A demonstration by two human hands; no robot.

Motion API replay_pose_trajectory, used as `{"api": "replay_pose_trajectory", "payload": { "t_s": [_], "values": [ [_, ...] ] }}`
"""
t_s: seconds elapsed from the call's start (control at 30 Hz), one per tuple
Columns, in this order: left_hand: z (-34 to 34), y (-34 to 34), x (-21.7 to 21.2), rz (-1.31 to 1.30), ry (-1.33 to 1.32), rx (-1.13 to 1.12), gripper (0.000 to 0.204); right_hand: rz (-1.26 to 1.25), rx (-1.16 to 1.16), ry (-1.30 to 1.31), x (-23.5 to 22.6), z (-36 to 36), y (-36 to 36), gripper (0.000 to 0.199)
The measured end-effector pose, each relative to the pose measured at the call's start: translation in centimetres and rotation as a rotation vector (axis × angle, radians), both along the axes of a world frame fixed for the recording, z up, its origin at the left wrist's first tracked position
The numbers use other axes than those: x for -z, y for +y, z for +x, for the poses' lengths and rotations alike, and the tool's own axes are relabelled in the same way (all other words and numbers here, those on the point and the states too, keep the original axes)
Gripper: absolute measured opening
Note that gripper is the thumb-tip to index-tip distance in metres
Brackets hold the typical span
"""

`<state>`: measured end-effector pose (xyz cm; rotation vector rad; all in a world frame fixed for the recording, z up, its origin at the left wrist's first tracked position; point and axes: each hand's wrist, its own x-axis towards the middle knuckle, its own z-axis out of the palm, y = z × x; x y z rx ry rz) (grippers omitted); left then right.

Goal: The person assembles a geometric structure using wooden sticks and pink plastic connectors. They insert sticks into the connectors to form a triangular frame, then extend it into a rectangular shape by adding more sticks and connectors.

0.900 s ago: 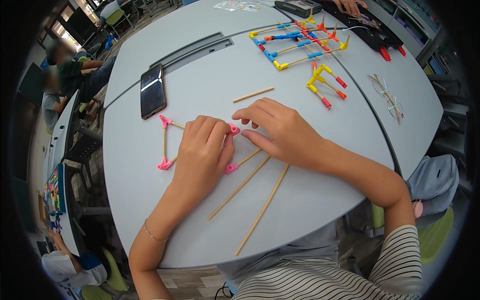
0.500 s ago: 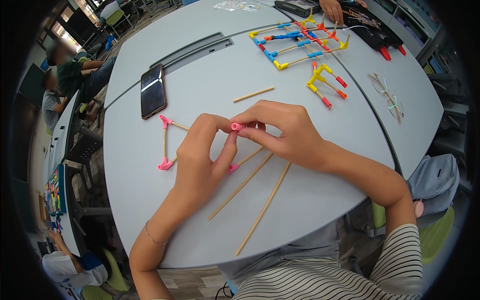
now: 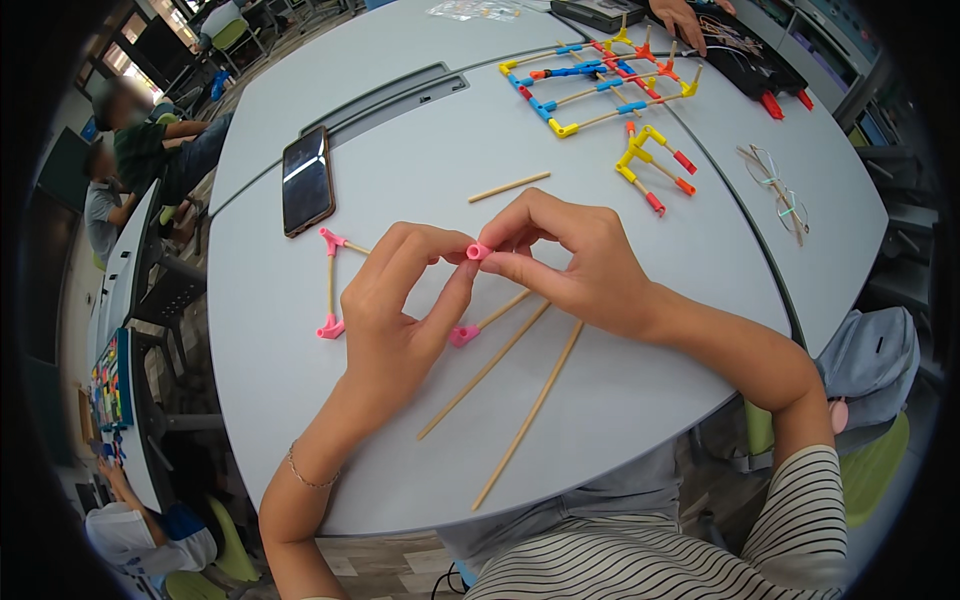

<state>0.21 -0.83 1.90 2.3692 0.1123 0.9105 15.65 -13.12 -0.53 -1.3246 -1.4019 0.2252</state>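
Hands meet over the middle of the grey table [image 3: 620, 400]: left hand [image 3: 400, 310] and right hand [image 3: 570, 260] both pinch a small pink connector [image 3: 478, 251], a short tube, fingertips closed on it. Two long wooden sticks [image 3: 500, 390] lie near; a phone [image 3: 307, 180] sits far left
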Motion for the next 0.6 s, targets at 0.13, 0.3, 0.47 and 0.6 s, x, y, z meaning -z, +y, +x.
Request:
{"api": "replay_pose_trajectory", "payload": {
  "t_s": [0.13, 0.3, 0.47, 0.6],
  "values": [
    [-0.1, 0.0, -0.3, 0.014, 0.022, 0.000, 0.016, 0.006, -0.022, 0.037, 0.0, -0.2, 0.0, 0.018],
    [-0.1, 0.2, 0.0, 0.052, 0.027, -0.018, 0.018, -0.043, -0.071, 0.092, -0.6, -0.2, -0.1, 0.022],
    [-0.2, 0.1, 0.0, 0.032, 0.026, -0.015, 0.017, -0.107, -0.139, 0.227, -0.4, -0.2, -0.2, 0.024],
    [0.0, 0.1, 0.2, -0.079, 0.043, 0.034, 0.016, -0.221, -0.192, 0.485, -1.0, -0.2, -0.5, 0.023]
  ]
}}
